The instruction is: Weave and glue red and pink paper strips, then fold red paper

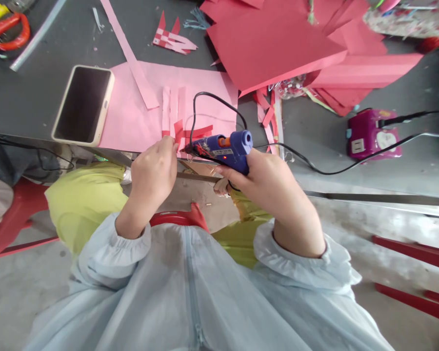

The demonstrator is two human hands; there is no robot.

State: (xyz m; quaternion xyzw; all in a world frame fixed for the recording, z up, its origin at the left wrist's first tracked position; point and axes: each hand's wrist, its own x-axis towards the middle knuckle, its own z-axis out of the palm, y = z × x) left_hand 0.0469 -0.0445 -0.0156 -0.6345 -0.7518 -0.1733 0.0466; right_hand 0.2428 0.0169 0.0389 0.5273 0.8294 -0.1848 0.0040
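My right hand [269,178] is wrapped round the grip of a blue hot glue gun [237,146], and a small red light glows on its side. Its nozzle points left, close to the fingertips of my left hand [155,163]. Those fingers are pinched together on the end of a red paper strip [178,130] at the table's front edge. More pink paper strips [173,105] lie just beyond, on a large pink paper sheet [131,129]. The glue gun's black cord [219,96] loops over the sheet.
A phone [82,105] lies left of the sheet, with orange-handled scissors [9,31] and a glue stick [40,34] farther back. Red paper sheets [274,44] are piled behind. A woven paper fish [173,39] lies near them. At right, a purple power adapter [373,134] has cords attached.
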